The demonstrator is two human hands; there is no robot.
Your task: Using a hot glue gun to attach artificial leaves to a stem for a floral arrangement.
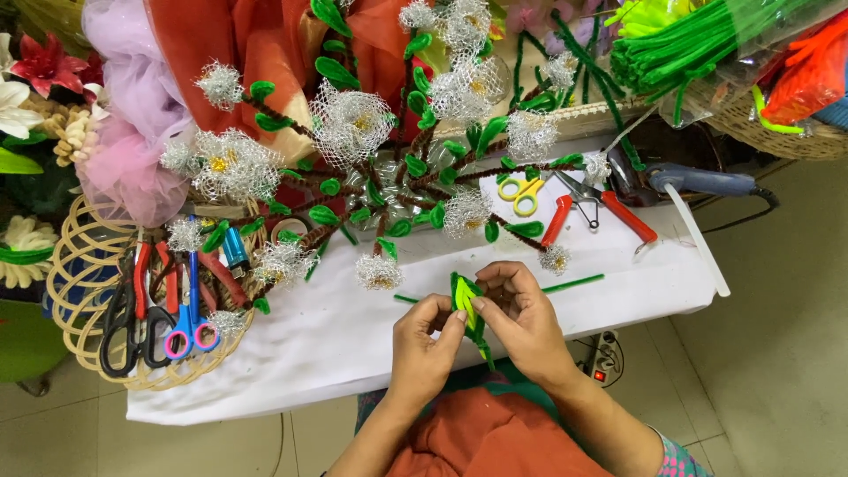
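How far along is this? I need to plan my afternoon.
The branch already carries many silver mesh flowers and green leaves. Both hands, left hand and right hand, pinch one more leaf. A loose green stem lies on the table, unused.

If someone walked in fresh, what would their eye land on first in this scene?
Probably the handmade tree of white mesh flowers and green leaves sprawling across the white table. Next, at the table's near edge, the left hand and right hand pinch a green leaf piece together. At far left, a woven basket holds scissors.
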